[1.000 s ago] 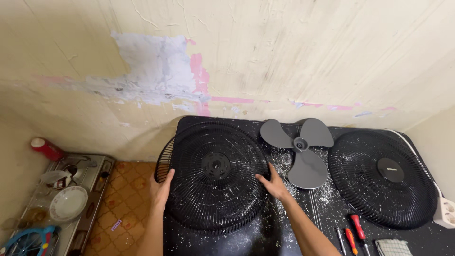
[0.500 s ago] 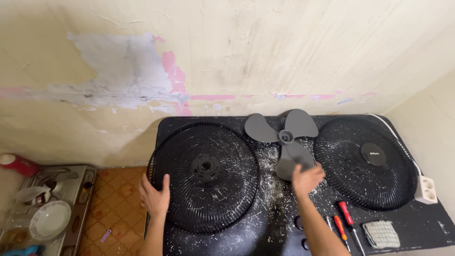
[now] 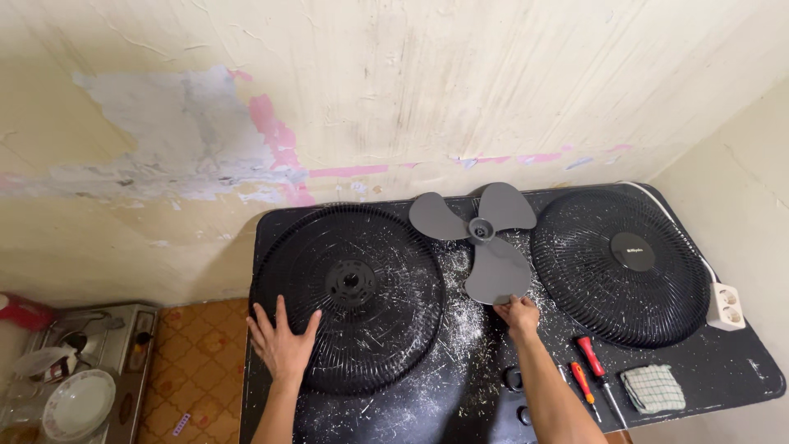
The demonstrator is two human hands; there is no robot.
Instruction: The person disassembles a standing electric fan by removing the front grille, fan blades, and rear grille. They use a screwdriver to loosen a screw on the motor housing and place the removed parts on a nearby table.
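The right hand (image 3: 518, 315) has left the round fan cover (image 3: 349, 296) and now pinches the tip of the grey fan blade (image 3: 481, 238) near the table's (image 3: 723, 370) middle. The left hand (image 3: 283, 345) lies flat and open on that black wire cover's near-left edge. Another ribbed black cover (image 3: 620, 267) sits right. All parts lie apart.

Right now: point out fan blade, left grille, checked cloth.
fan blade (image 3: 496, 270): head view, lower blade's face.
left grille (image 3: 386, 271): head view, ribs right of hub.
checked cloth (image 3: 652, 388): head view, cloth's middle.
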